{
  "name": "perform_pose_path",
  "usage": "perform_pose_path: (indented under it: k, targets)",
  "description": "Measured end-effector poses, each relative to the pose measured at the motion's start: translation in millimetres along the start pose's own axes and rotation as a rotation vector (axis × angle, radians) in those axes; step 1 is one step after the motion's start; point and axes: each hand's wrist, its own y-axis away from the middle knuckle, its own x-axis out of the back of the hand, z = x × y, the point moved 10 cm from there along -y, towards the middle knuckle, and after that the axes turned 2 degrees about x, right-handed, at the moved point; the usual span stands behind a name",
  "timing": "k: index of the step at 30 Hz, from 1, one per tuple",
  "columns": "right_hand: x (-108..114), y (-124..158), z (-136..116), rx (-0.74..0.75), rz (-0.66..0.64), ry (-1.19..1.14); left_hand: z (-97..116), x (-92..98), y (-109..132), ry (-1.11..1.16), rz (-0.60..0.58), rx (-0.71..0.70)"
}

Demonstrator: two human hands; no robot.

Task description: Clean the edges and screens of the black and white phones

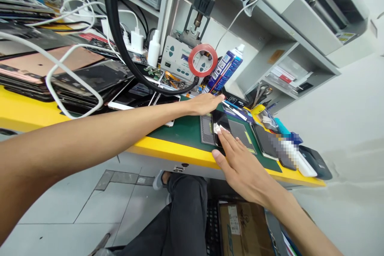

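A black phone lies flat on the green work mat near the bench's front edge. My left hand rests flat at the phone's far end, fingers stretched out on it. My right hand lies over the phone's near end, its fingers extended and pressing a small white wipe against the dark glass. A second dark screen panel sits just right of the phone.
A red tape roll, a blue spray can and a grey station stand behind the mat. Stacked phones and white cables fill the left. Tools and more devices lie right. My knee and a cardboard box are below the yellow edge.
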Motion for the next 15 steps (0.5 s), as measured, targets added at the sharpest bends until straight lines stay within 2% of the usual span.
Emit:
perform_pose_path:
  k: [10, 15]
  targets:
    - [6, -65, 30, -0.101, -0.020, -0.026, -5, 0.8, -2, 0.055, -0.023, 0.040]
    - [13, -86, 44, -0.148, -0.021, -0.042, -2, 0.7, 0, 0.065, -0.032, 0.021]
